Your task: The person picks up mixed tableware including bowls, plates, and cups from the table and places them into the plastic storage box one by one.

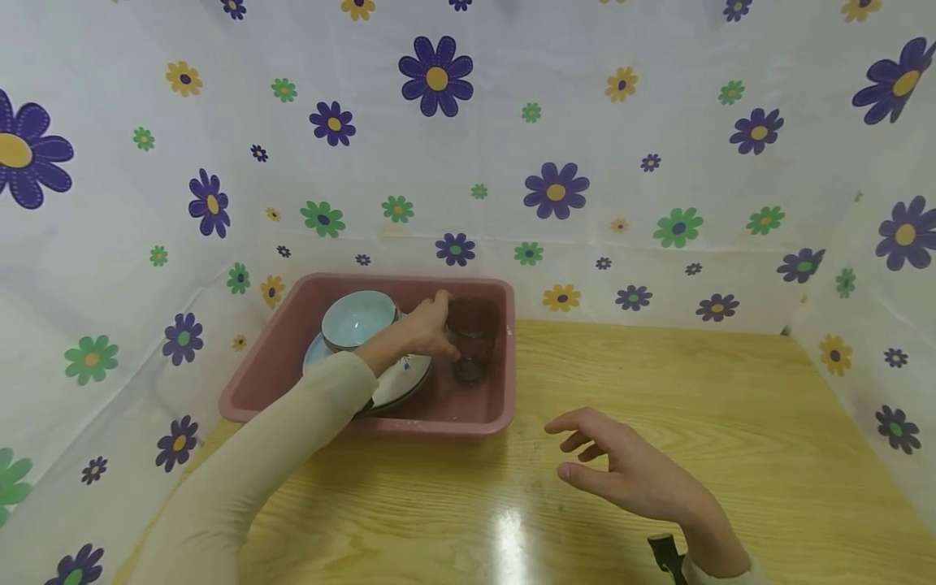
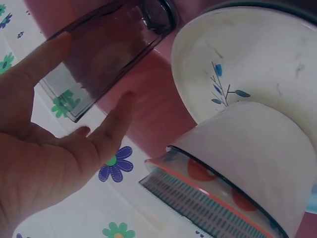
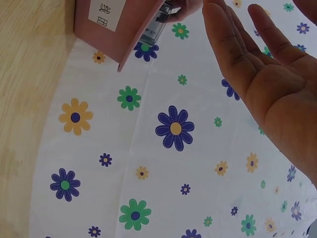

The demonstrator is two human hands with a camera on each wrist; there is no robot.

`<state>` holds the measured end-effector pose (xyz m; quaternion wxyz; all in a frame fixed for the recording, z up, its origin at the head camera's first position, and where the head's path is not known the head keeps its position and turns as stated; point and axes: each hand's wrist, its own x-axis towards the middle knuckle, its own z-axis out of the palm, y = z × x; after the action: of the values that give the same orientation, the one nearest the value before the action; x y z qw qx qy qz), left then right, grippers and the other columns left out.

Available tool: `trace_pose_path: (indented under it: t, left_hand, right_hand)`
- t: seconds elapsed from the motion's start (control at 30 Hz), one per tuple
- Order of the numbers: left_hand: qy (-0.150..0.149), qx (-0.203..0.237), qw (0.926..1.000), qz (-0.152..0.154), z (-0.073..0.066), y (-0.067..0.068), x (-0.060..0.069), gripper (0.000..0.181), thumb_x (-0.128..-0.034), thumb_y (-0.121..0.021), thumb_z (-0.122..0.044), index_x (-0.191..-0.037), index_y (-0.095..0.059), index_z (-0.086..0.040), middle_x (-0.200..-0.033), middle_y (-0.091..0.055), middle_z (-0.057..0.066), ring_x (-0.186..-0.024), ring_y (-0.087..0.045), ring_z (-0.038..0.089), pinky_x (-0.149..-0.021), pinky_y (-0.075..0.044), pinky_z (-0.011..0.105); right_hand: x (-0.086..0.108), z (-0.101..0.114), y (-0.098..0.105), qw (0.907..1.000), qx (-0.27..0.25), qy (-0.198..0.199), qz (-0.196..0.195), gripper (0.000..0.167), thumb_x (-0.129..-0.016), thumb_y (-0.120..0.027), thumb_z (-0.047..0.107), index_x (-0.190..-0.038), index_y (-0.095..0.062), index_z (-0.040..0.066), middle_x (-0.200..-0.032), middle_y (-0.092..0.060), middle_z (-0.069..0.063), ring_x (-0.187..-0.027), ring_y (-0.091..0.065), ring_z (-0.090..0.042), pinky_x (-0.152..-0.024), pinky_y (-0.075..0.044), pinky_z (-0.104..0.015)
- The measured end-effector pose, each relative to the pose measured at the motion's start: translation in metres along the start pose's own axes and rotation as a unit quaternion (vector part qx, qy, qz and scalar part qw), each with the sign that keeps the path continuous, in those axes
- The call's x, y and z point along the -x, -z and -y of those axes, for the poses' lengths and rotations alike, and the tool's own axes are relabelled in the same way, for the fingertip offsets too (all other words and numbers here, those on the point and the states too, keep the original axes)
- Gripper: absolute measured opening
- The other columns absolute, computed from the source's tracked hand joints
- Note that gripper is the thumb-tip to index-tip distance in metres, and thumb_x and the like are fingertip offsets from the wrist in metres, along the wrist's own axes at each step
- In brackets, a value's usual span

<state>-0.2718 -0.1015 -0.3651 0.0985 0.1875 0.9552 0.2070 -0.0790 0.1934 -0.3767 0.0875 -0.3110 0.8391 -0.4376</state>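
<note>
A tall dark-tinted clear glass [image 1: 475,337] stands at the right end of a pink plastic basin [image 1: 462,426]. My left hand [image 1: 424,327] reaches into the basin beside the glass. In the left wrist view, thumb and fingers spread apart around the glass [image 2: 116,49], with a gap at the fingertips. Stacked bowls [image 1: 358,318] sit left of that hand on an oval white plate [image 2: 198,64] painted with a blue-leaved sprig. Over the table, right of the basin, my right hand [image 1: 621,467] holds nothing, its fingers loosely bent.
The basin rests on a light wooden table [image 1: 658,390] against a white flowered sheet [image 1: 483,154], which covers the back and both sides. A white label [image 3: 106,12] with printed characters is on the basin's outer wall. A dark strap piece [image 1: 665,556] shows at the right wrist.
</note>
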Motion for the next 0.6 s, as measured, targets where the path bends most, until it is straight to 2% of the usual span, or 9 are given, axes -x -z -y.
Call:
trace_pose_path:
  t: [0.23, 0.37, 0.6]
  left_hand:
    - [0.017, 0.013, 0.9993, -0.030, -0.001, 0.005, 0.008, 0.102, -0.0706, -0.084, -0.017, -0.146, -0.018, 0.004, -0.124, -0.048, 0.029, -0.118, -0.050, 0.042, -0.103, -0.043, 0.052]
    - [0.019, 0.009, 0.9986, -0.048, -0.004, 0.009, 0.016, 0.101, -0.0742, -0.080, -0.020, -0.149, -0.015, 0.002, -0.127, -0.046, 0.029, -0.117, -0.051, 0.045, -0.102, -0.043, 0.057]
    - [0.006, -0.042, 0.9967, -0.069, -0.015, 0.008, 0.038, 0.097, -0.0848, -0.076, -0.024, -0.152, -0.011, 0.002, -0.137, -0.041, 0.033, -0.127, -0.045, 0.051, -0.108, -0.038, 0.059]
  right_hand:
    - [-0.002, -0.002, 0.000, 1.0000, 0.003, 0.000, -0.001, 0.034, -0.102, -0.058, 0.026, -0.134, -0.053, 0.017, -0.134, -0.057, -0.003, -0.114, -0.060, -0.023, -0.090, -0.054, -0.037]
    - [-0.003, -0.003, 0.001, 1.0000, 0.004, -0.004, -0.004, 0.034, -0.102, -0.057, 0.027, -0.134, -0.053, 0.016, -0.135, -0.056, -0.002, -0.116, -0.059, -0.024, -0.092, -0.053, -0.035]
    - [-0.003, -0.005, 0.003, 0.9998, 0.012, -0.009, -0.013, 0.034, -0.103, -0.056, 0.027, -0.134, -0.053, 0.015, -0.136, -0.056, -0.001, -0.119, -0.057, -0.023, -0.094, -0.051, -0.034]
